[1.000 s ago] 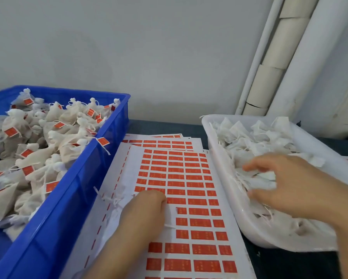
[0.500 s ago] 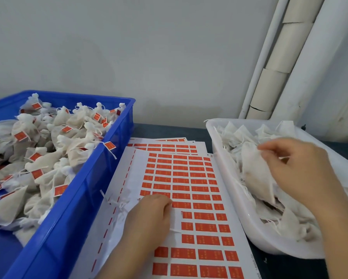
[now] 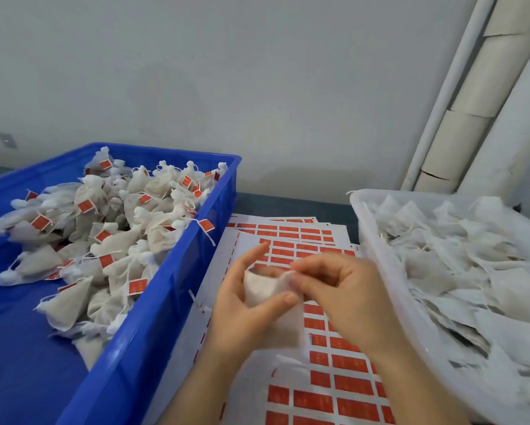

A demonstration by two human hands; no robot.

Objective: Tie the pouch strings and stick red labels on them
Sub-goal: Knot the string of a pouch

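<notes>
White and thin-walled, the pouch [image 3: 262, 288] is up off the paper, held between both our hands over the middle of the scene. Our left grip [image 3: 239, 317] cups it from the side, fingers curled behind the cloth and the thumb pressed across its front. Our right grip [image 3: 346, 299] pinches the pouch's upper edge between thumb and fingertips, the other fingers curled in. Motion blur hides the strings, so we cannot tell whether they are tied.

Directly beneath our hands lies a label sheet [image 3: 346, 384], white backing paper carrying rows of red labels, with more such sheets fanned out under its far end. Just left of the sheets stands a blue crate [image 3: 165, 289] holding the tied pouches [image 3: 119, 240], a heap of closed bags, many with a red label on the string; one label hangs over the crate's right rim. Just right of the sheets sits a white tray [image 3: 377, 265] piled with unlabelled pouches [image 3: 472, 271], flat and loose. All of it rests on a dark tabletop [image 3: 288, 204] against a grey wall, where pale pipes [image 3: 472, 102] run up the right corner.
</notes>
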